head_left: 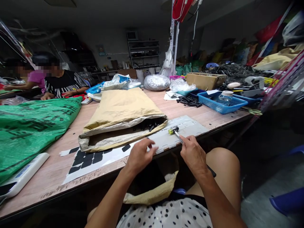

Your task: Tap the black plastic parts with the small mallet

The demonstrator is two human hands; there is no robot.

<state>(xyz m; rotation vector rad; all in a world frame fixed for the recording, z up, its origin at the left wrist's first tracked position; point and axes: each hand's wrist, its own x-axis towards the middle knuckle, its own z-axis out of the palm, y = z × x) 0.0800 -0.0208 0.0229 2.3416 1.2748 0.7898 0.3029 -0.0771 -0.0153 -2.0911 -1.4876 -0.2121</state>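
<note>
Yellow-tipped hammer (176, 130) gripped in your right hand (193, 154), left hand (141, 154) kinda half-curled, fingers apart, tan sack (125, 103) just beyond

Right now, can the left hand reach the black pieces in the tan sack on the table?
Probably yes: the left hand is near the tan sack, which gapes open, and nothing visible blocks the black pieces.

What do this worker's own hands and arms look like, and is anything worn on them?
The left hand and right hand are ungloved; no watch or bracelet shows. No sleeves cover the forearms.
</note>
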